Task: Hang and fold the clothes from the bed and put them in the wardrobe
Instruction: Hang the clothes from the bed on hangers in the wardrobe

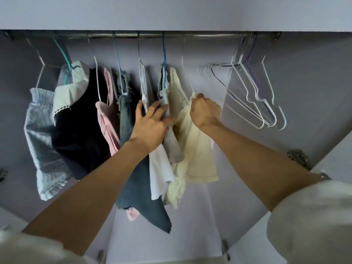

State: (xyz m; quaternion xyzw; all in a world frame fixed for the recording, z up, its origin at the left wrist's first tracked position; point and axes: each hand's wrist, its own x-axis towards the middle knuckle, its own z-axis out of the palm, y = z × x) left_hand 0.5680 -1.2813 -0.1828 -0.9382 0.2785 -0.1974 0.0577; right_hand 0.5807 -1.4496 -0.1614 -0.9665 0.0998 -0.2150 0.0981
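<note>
I look up into the wardrobe at its metal rail (171, 35), where several garments hang on wire hangers. A pale yellow top (198, 149) hangs near the middle on a white hanger. My right hand (204, 110) grips the top's shoulder edge in a fist. My left hand (152, 122) lies with spread fingers against the grey garment (171, 143) and the white one (160, 168) just left of the yellow top. Further left hang a dark blue denim piece (141, 187), a pink top (108, 122), a black dress with a white collar (82, 130) and a light grey skirt (41, 141).
A bunch of bare wire hangers (255, 96) hangs at the right end of the rail. Wardrobe doors stand open at both sides, with a metal hinge (298, 157) on the right one. A stretch of rail between the yellow top and the bare hangers holds nothing.
</note>
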